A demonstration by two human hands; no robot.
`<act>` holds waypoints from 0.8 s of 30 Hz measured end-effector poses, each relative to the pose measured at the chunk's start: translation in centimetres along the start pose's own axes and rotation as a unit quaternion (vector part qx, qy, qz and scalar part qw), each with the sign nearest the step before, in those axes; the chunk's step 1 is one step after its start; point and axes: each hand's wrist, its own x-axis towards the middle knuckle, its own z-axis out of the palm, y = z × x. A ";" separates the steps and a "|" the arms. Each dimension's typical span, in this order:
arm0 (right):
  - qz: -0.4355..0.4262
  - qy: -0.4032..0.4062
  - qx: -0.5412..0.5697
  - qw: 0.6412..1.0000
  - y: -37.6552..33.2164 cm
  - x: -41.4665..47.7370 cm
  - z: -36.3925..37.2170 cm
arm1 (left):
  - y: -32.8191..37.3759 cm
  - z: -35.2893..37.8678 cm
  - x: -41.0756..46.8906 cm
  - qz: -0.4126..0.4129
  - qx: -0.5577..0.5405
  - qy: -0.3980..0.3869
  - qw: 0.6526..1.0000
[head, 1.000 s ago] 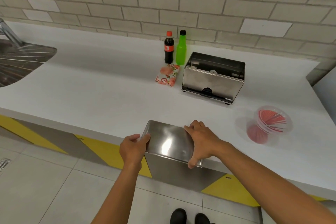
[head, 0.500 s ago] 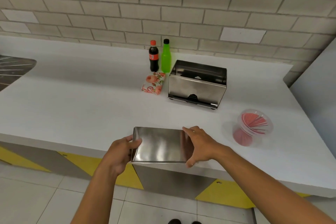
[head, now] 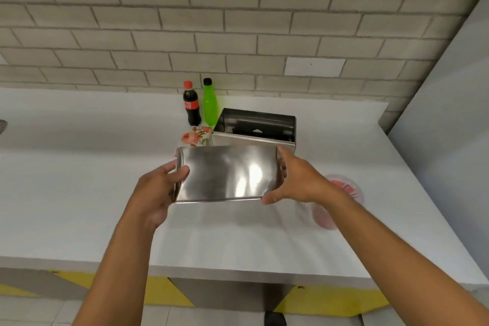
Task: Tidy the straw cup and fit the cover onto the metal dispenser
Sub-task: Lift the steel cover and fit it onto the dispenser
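The cover point(head: 227, 173), a shiny, bare steel shell with bright glare, is held above the counter point(head: 79, 180) by its ends, gripped between the left hand point(head: 158, 188) and right hand point(head: 299, 180), just near of the open dispenser point(head: 255, 127); two bottles point(head: 210, 103) are seen beyond, one straw cup point(head: 341, 193) at right

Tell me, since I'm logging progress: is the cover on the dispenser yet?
Off. Both hands, left and right, hold the cover in front of the dispenser, whose top is open.
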 end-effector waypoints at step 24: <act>0.056 0.011 -0.038 0.998 3.9 12.2 -10.7 | 5.9 15.7 15.5 0.092 0.335 0.158 0.924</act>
